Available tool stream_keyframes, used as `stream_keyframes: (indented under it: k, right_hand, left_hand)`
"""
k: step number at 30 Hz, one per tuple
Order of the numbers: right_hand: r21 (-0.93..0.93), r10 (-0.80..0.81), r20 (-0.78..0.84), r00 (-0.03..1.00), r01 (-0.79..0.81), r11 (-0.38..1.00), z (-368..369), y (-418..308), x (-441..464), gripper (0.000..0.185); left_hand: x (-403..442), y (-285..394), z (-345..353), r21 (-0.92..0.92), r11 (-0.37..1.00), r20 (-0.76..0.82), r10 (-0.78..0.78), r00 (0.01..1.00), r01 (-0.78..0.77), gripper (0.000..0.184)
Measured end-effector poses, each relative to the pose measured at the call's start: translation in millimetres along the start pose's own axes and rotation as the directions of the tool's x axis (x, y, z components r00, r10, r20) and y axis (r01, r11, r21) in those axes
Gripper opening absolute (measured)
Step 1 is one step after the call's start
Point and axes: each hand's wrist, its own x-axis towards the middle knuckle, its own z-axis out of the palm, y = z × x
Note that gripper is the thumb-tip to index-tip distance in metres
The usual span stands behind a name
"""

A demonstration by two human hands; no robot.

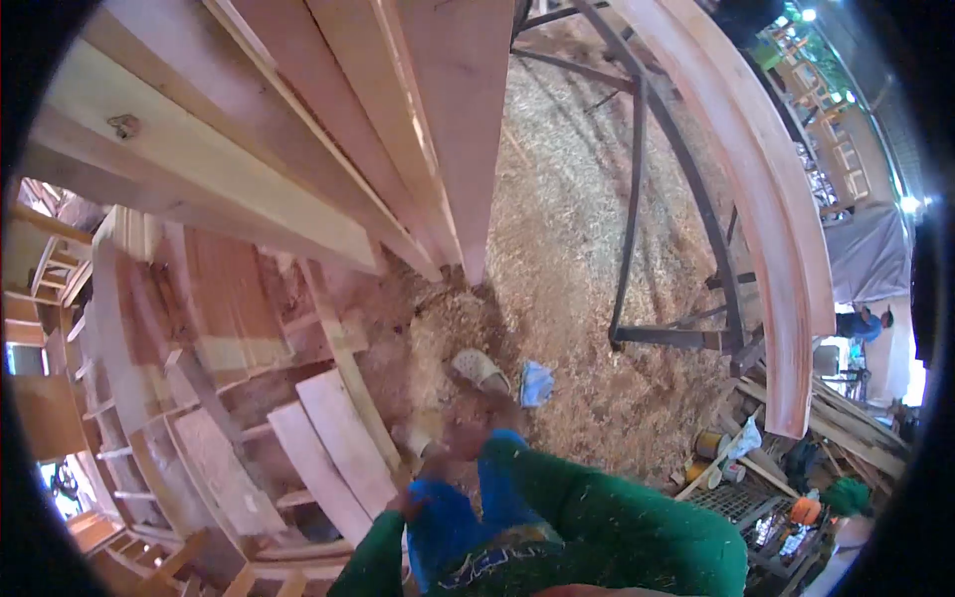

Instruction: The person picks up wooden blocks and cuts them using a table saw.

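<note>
Fingers, left hand, right hand | can't tell (blurred) | near blue clothing

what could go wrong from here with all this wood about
The tall planks, their lower ends down near a shoe, might slide and strike it. The crumpled cloth beside that shoe could slip underfoot, as could the loose wood shavings. The left hand looks near the pale boards and might catch an edge, though depth is hard to judge.
</note>
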Motion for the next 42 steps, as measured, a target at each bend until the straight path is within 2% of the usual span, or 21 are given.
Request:
stream_keyframes:
  k: [5, 8, 9, 10, 12, 14, 15, 17, 19, 21, 22, 23, 24, 26, 28, 30, 32, 34, 37, 40, 42]
  right_hand:
    - [-0.002, -0.219, -0.066, 0.973, 0.22, 0.976, 79.7, 17.0, 16.2, 0.028]
    - [-0.039, -0.416, -0.179, 0.891, 0.416, 0.908, 126.3, 88.0, 41.4, 0.034]
    - [-0.237, -0.564, -0.318, 0.762, 0.512, 0.826, 186.2, 154.6, 71.2, 0.03]
    - [-0.247, -0.488, -0.22, 0.845, 0.435, 0.866, 154.7, 134.6, 54.5, 0.029]
    - [-0.324, -0.302, -0.009, 0.953, 0.283, 0.903, 74.3, 79.4, 8.8, 0.03]
    - [-0.437, 0.026, -0.064, 0.998, -0.052, 0.898, 45.1, 36.4, -13.9, 0.032]
    - [-0.43, 0.021, -0.066, 0.998, -0.047, 0.902, 36.6, 21.7, -22.4, 0.033]
    - [-0.414, 0.017, -0.095, 0.995, -0.055, 0.909, 23.9, 2.9, -26.9, 0.034]
    - [-0.421, 0.049, -0.087, 0.995, -0.082, 0.903, 26.5, -0.7, -24.4, 0.035]
    - [-0.425, 0.088, -0.111, 0.99, -0.128, 0.896, 30.2, 5.3, -24.6, 0.035]
    - [-0.424, 0.103, -0.125, 0.987, -0.147, 0.894, 33.6, 9.9, -24.3, 0.035]
    - [-0.424, 0.117, -0.139, 0.983, -0.166, 0.891, 35.1, 10.8, -23.2, 0.035]
    - [-0.418, 0.17, -0.093, 0.981, -0.193, 0.887, 31.7, 5.3, -22.2, 0.035]
    - [-0.415, 0.272, -0.011, 0.962, -0.252, 0.874, 15.9, -8.0, -15.5, 0.036]
    - [-0.452, 0.267, -0.025, 0.963, -0.249, 0.857, 14.6, -11.7, -13.2, 0.036]
    - [-0.467, 0.278, -0.036, 0.96, -0.262, 0.844, 14.7, -13.9, -7.5, 0.036]
    - [-0.458, 0.308, -0.039, 0.951, -0.291, 0.84, 18.0, -16.0, 1.2, 0.035]
    - [-0.43, 0.313, -0.053, 0.948, -0.305, 0.85, 20.0, -12.6, 8.6, 0.033]
    - [-0.411, 0.384, -0.028, 0.923, -0.361, 0.837, 14.0, -15.9, 20.3, 0.03]
    - [-0.465, 0.303, -0.163, 0.939, -0.344, 0.816, 24.0, -10.6, 20.4, 0.027]
    - [-0.412, 0.326, -0.165, 0.931, -0.366, 0.835, 30.5, -15.0, 17.5, 0.028]
  left_hand:
    - [-6.2, -3.9, 23.4, -0.356, 0.919, -0.014, -0.187, 0.982, 0.17, 0.118]
    - [54.5, -24.6, 29.5, -0.357, 0.924, -0.085, 0.111, 0.99, -0.134, 0.122]
    - [47.6, -33.0, 48.7, -0.381, 0.903, -0.096, 0.177, 0.98, -0.2, 0.124]
    - [29.6, -14.5, 43.8, -0.346, 0.932, -0.084, -0.147, 0.985, 0.11, 0.124]
    - [-6.2, 28.4, 1.4, -0.309, 0.925, -0.051, -0.247, 0.968, 0.219, 0.118]
    - [-8.0, 25.2, -8.7, -0.36, 0.933, -0.15, -0.066, 0.987, 0.008, 0.093]
    - [45.0, -11.4, 39.4, -0.306, 0.951, -0.191, -0.092, 0.977, 0.03, 0.084]
    - [128.0, -71.1, 87.8, -0.375, 0.883, -0.238, 0.202, 0.95, -0.282, 0.072]
    - [137.8, -54.0, 32.2, -0.092, 0.991, -0.265, 0.071, 0.962, -0.098, 0.063]
    - [154.7, -58.8, -24.3, -0.227, 0.964, -0.298, 0.067, 0.952, -0.139, 0.057]
    - [139.9, -51.1, -67.5, -0.274, 0.947, -0.403, 0.045, 0.914, -0.168, 0.056]
    - [128.8, -45.3, -110.2, -0.317, 0.927, -0.502, 0.014, 0.865, -0.199, 0.056]
    - [145.7, -53.4, -135.4, -0.372, 0.928, -0.428, -0.185, 0.885, 0.015, 0.072]
    - [164.1, -78.6, -189.8, -0.143, 0.99, -0.612, -0.07, 0.788, -0.022, 0.088]
    - [150.1, -71.9, -264.0, 0.033, 0.987, -0.629, -0.104, 0.771, 0.16, 0.098]
    - [166.9, -92.7, -298.9, 0.214, 0.968, -0.756, 0.08, 0.649, 0.129, 0.102]
    - [203.2, -123.8, -341.3, 0.302, 0.953, -0.501, 0.127, 0.856, 0.035, 0.106]
    - [215.1, -128.0, -365.1, 0.312, 0.949, -0.264, 0.132, 0.956, -0.045, 0.11]
    - [230.7, -119.4, -381.2, 0.269, 0.959, -0.077, 0.114, 0.99, -0.089, 0.117]
    - [288.4, -152.3, -371.5, 0.275, 0.958, -0.06, 0.105, 0.993, -0.085, 0.125]
    - [284.1, -161.9, -363.5, 0.239, 0.968, -0.035, 0.083, 0.996, -0.072, 0.129]
